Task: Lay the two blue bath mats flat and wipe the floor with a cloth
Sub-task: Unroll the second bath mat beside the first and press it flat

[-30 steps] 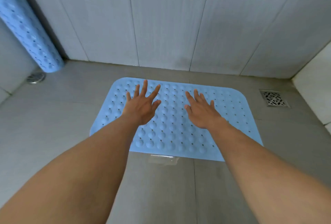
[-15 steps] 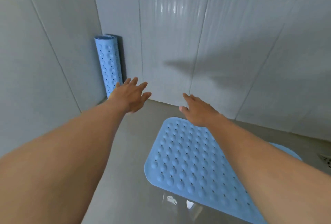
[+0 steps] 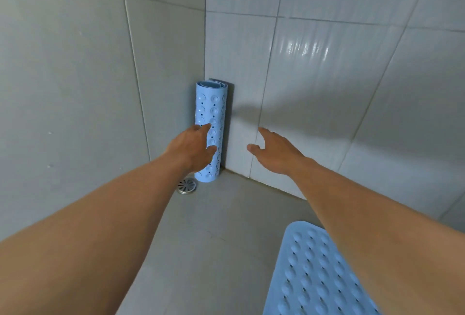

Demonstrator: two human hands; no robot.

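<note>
Roll (image 3: 210,113) is what our next move turns on: the second blue mat, wound into a tube, stands upright in the corner where the two tiled walls meet, its long axis vertical and its foot on the floor (image 3: 214,226).

From the head view, we take the roll as our landmark. Just beside its foot, on the near-left side, sits a round drain (image 3: 186,185). Our left hand (image 3: 193,148) is the nearer one: it overlaps the roll's lower half, fingers spread and loose, thumb out toward the tube, gripping nothing; whether the fingertips already touch the roll we cannot tell. Our right hand (image 3: 274,153) hangs to the right of the roll, apart from it, also spread wide and empty, with a strip of wall between them. Well off from the roll, at the lower right, the flat mat (image 3: 314,272) lies on the floor, bumps up.

We judge the first mat laid, the roll waiting. No cloth shows. Since the tube stands upright, we would wrap both hands round its sides, left first, then tip it down to unroll.
</note>
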